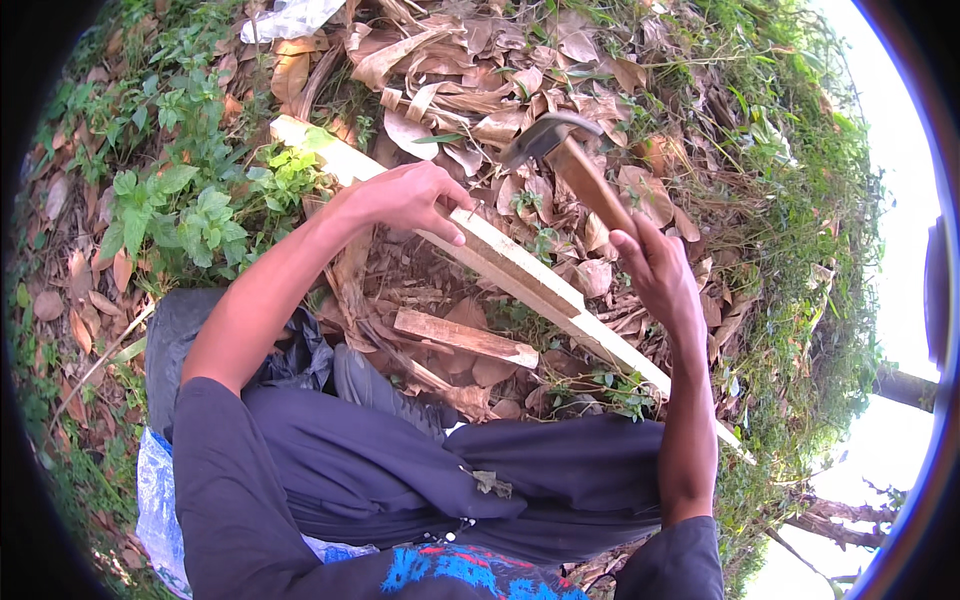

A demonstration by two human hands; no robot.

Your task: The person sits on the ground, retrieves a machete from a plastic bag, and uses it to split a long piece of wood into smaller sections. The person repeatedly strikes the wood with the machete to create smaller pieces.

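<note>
My right hand (660,272) is closed round the wooden handle of a claw hammer (585,178). The hammer's metal head is raised above the dry leaves, to the right of my left hand (418,203). That left hand is curled over the near-left end of a shorter wooden piece (520,262), index finger and thumb at its end. This piece lies along a long pale wooden strip (635,362) that slants from upper left to lower right. A small thin thing, perhaps a nail, shows by my left fingertips; it is too small to be sure.
A loose short wooden block (465,337) lies on the leaves in front of my folded legs (400,450). Black plastic (300,350) and a blue-and-white sack (160,505) are at my left. Green plants (185,205) grow on the left, and white plastic (290,18) lies far off.
</note>
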